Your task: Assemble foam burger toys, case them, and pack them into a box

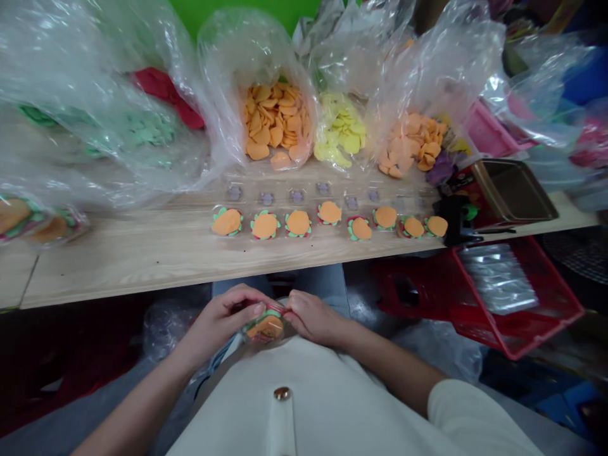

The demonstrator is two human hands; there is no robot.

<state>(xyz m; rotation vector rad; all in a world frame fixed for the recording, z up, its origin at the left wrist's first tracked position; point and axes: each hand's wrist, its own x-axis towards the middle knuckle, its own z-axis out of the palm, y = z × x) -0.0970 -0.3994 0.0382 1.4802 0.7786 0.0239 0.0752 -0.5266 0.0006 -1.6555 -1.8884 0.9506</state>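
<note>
My left hand (223,320) and my right hand (313,318) meet in front of my chest, low in the view. Between them they pinch the top edge of a small clear plastic packet (265,328) holding an orange and green felt burger shape. On the wooden table (142,266), a row of several similar packets (327,218) lies beyond my hands, out of reach of my fingers. Behind that row, clear bags hold orange felt discs (274,120), yellow felt pieces (339,130) and peach felt pieces (408,144).
A red basket (515,297) with clear packets stands on the floor at right. A brown tray (513,190) and a black tool (456,218) sit at the table's right end. Crumpled plastic bags (95,76) fill the far left.
</note>
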